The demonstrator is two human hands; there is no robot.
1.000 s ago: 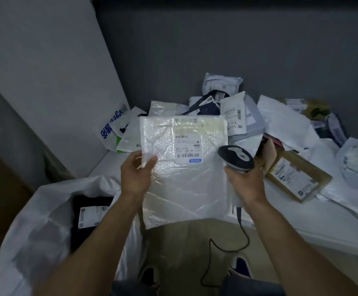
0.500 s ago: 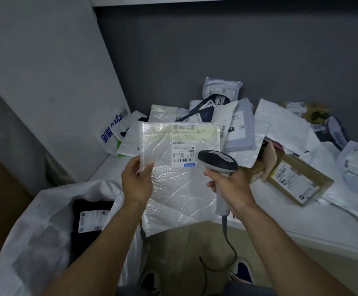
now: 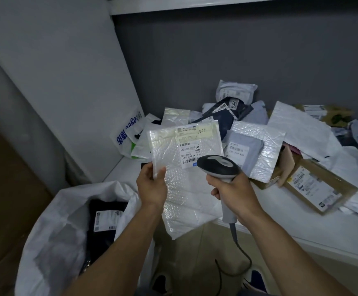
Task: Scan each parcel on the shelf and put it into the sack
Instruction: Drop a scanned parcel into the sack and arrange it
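The sack [image 3: 52, 253] stands open at lower left, its mouth gaping just beside the shelf's [image 3: 280, 221] front-left corner. Inside lies a black parcel [image 3: 101, 242] with a white label facing up; the rest of the sack's inside is in shadow.

The left hand [image 3: 152, 186] pinches the mailer [image 3: 186, 189] by its left edge, thumb on the front, and holds it upright with the label toward the camera, between the sack and the pile [image 3: 227, 116]. The right hand [image 3: 235, 191] is wrapped round the handle of the scanner [image 3: 218, 165], whose head sits just in front of the label's lower right corner. The cord [image 3: 244, 253] hangs from the handle toward the floor [image 3: 195, 253].

The mailer's lower part hangs past the shelf's front edge, over the floor. The pile fills the back and right of the shelf, and a box [image 3: 319, 184] lies near the front at right. A bare strip runs along the front edge below the box. A white panel [image 3: 67, 82] closes the left side. Open air lies between the mailer and the sack's mouth.
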